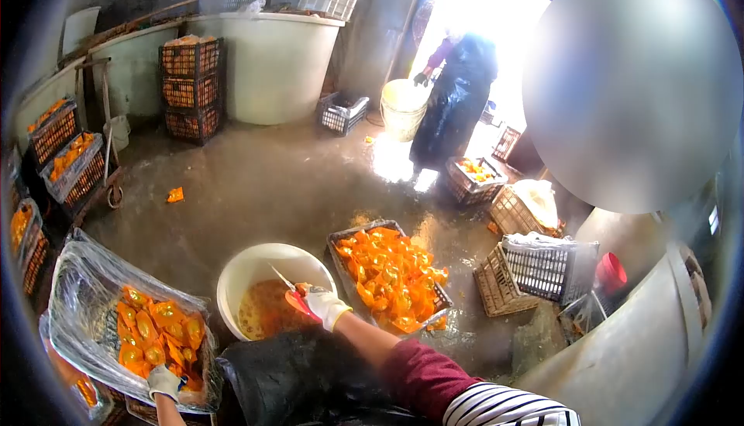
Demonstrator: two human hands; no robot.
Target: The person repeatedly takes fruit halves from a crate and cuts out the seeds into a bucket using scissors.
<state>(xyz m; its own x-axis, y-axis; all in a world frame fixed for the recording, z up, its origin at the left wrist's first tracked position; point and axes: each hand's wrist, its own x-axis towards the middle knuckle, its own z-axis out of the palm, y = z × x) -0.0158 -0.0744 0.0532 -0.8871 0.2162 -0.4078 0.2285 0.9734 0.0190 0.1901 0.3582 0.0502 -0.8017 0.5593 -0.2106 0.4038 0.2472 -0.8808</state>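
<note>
My right hand (325, 306), in a white glove, is closed round the red handle of a knife (282, 277). Its pale blade points up and left over a white bucket (226, 290) of brownish, frothy liquid. Down at the lower left, my left hand (164, 382), also gloved, is at the near side of a plastic-lined crate (81, 271), touching or just above the orange packets (151, 325) inside. Its fingers are too indistinct to make out. Right of the bucket is a crate heaped with orange pieces (387, 275), some shiny yellow.
Beyond, a person in a dark apron (457, 93) holds a pale bucket (403, 108). Stacked crates (191, 89) stand before a large white vat (271, 70). A loaded trolley (108, 155) is at left. Other crates (546, 267) and a red scoop-like vessel (611, 271) lie right. The floor (232, 170) looks wet.
</note>
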